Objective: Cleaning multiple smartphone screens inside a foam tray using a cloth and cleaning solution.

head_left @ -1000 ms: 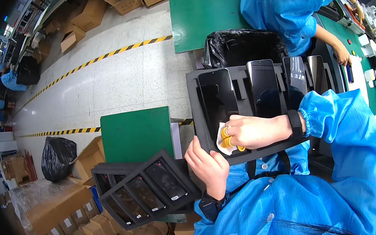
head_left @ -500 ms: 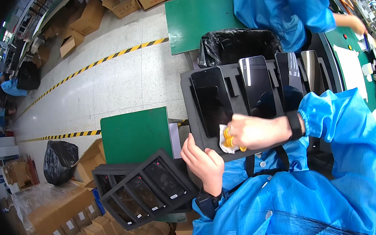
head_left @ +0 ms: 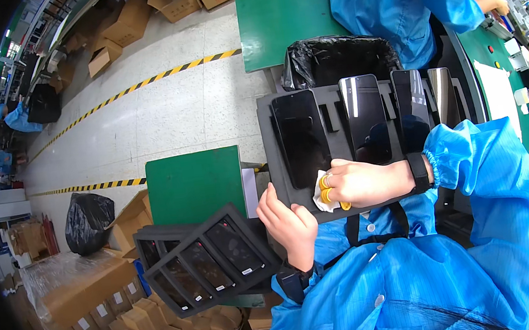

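Our right hand [head_left: 366,183], with yellow rubbery finger covers [head_left: 324,187] on its fingertips, pinches a crumpled white cloth [head_left: 321,199]. Our left hand [head_left: 289,224] is spread loosely, thumb apart, beside the near left corner of a dark grey foam tray [head_left: 269,138]; whether it touches the edge we cannot tell.

The cloth lies by the near end of a glossy black, round-cornered phone [head_left: 304,137], the leftmost in the tray. We judge the step in hand to be wiping there; the next move calls for light, even pressure along the glass and a steady tray.

The foam looks matte and soft, cut with narrow slots, against which the mirror-smooth screens shine. To the right lie a second black phone [head_left: 363,111], a third with bright reflections [head_left: 410,99] and a fourth, paler one [head_left: 442,89].

Farther left, a tilted charcoal foam tray [head_left: 253,238] bears dark rectangular panels with white labels, near a smooth green bench [head_left: 195,186]. Beyond our phones gapes a wrinkled, shiny black plastic bag [head_left: 300,63].
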{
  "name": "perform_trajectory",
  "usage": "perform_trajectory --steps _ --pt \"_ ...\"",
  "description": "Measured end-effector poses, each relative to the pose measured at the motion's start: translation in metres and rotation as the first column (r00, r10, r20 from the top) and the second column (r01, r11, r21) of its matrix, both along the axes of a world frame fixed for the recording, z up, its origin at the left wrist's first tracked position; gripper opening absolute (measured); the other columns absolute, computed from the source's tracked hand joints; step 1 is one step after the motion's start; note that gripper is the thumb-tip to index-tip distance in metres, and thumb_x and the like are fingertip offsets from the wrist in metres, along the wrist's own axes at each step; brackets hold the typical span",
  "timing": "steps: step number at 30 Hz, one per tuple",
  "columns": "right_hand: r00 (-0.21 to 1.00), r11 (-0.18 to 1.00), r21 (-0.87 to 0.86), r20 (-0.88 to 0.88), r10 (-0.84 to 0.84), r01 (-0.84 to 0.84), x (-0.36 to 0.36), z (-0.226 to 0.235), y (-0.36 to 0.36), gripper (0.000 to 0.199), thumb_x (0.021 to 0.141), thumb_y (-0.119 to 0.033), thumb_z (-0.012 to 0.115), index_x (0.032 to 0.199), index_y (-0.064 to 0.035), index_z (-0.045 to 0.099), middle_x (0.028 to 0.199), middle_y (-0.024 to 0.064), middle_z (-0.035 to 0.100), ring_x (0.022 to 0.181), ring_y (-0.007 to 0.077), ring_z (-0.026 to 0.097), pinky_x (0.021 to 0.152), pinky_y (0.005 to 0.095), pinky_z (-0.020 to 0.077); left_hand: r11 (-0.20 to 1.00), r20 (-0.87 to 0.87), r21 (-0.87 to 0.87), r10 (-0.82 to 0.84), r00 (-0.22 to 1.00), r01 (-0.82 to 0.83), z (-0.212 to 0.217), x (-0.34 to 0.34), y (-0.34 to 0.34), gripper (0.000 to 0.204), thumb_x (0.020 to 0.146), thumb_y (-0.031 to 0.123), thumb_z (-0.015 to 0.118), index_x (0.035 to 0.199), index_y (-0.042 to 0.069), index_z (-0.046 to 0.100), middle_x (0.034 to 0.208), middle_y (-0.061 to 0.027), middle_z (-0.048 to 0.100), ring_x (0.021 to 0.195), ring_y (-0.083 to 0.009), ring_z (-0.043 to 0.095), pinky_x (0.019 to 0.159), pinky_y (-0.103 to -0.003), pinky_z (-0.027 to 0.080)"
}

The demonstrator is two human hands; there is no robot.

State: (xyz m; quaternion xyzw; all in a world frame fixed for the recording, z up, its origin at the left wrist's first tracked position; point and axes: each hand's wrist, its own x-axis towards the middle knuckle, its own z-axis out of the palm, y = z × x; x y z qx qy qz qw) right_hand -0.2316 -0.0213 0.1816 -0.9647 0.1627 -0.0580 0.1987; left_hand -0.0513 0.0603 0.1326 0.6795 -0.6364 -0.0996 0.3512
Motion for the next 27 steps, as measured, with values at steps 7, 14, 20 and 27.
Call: perform_trajectory --steps 7,14,20,27 --pt "0.884 0.896 -0.097 0.240 -0.401 0.432 0.026 0.005 -0.120 0.033 0.065 0.001 0.066 0.098 -0.0019 0.063 0.090 0.0177 0.059 0.087 0.0364 0.056 0.078 0.0407 0.0441 1.000 -0.006 0.003 0.001 1.000 -0.001 0.001 -0.001 0.000 0.054 0.068 0.003 0.046 0.120 -0.012 0.046 0.111 -0.0268 0.050 0.100 -0.0428 0.047 0.091 -0.049 0.038" --pt "0.985 0.991 -0.042 0.117 -0.124 0.130 0.030 -0.007 -0.033 0.014 0.075 -0.012 0.061 0.086 -0.0026 0.061 0.087 0.0137 0.058 0.084 0.0298 0.058 0.074 0.0390 0.0438 1.000 -0.010 0.002 -0.002 1.000 0.002 0.002 0.002 0.002 0.054 0.069 0.003 0.045 0.120 -0.012 0.046 0.111 -0.0271 0.050 0.101 -0.0435 0.047 0.092 -0.050 0.036" --pt "0.936 0.968 0.217 0.299 -0.185 0.122 -0.013 0.005 0.023 0.026 0.067 -0.003 0.066 0.092 0.0009 0.060 0.092 0.0128 0.059 0.088 0.0308 0.059 0.078 0.0392 0.0468 0.995 -0.139 0.055 -0.074 0.988 0.082 -0.005 0.005 -0.002 0.053 0.071 0.004 0.049 0.122 -0.009 0.045 0.113 -0.0256 0.048 0.106 -0.0428 0.045 0.096 -0.050 0.033" --pt "0.067 0.145 0.645 0.143 -0.987 0.750 -0.230 0.031 0.051 0.022 0.093 -0.010 0.056 0.111 0.0015 0.059 0.104 0.0069 0.063 0.093 0.0164 0.061 0.085 0.0282 0.0478 0.975 -0.040 0.134 -0.176 0.984 0.179 0.004 0.022 -0.020 0.048 0.074 0.004 0.054 0.119 -0.009 0.048 0.114 -0.0226 0.048 0.108 -0.0412 0.046 0.096 -0.048 0.036"
